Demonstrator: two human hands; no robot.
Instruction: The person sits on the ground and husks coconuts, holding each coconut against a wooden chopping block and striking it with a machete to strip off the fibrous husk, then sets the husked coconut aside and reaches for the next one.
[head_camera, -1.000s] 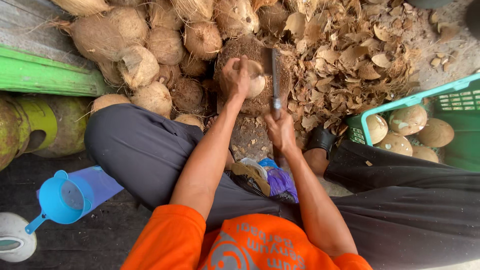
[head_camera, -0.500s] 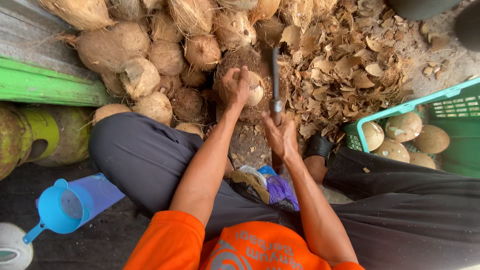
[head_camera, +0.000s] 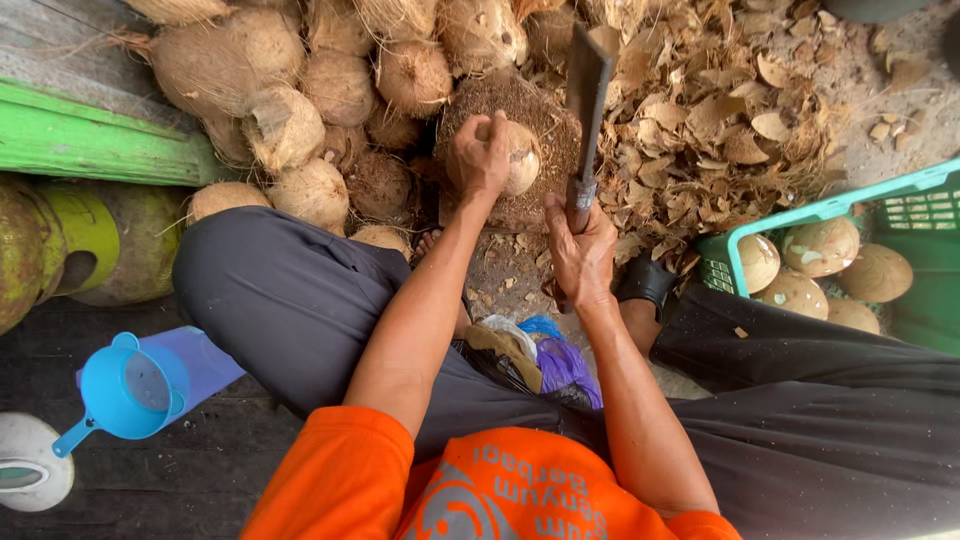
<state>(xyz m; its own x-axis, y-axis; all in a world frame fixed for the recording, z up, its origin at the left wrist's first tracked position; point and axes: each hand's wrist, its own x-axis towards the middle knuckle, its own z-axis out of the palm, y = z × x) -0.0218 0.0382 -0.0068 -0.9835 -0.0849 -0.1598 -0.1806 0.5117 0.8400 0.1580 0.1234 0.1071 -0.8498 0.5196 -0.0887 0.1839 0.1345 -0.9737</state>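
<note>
Left hand (head_camera: 478, 155) is clamped over a pale, partly peeled coconut (head_camera: 520, 157), which rests on a round brown chopping block (head_camera: 510, 120). Right hand (head_camera: 580, 250) is closed around the handle of a cleaver (head_camera: 586, 90), blade raised upright just right of the coconut. Left of the block lies a heap of husked coconuts (head_camera: 290, 110); right of it, husk scraps (head_camera: 720, 120), then a green crate (head_camera: 900, 215) holding peeled coconuts.

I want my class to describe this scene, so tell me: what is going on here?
A person sits cross-legged on the ground. The left hand steadies a pale coconut on a husk-covered block, while the right hand grips a cleaver with its blade raised beside it. Unpeeled coconuts are piled on the left, husk scraps on the right, and a green crate holds peeled ones.
</note>
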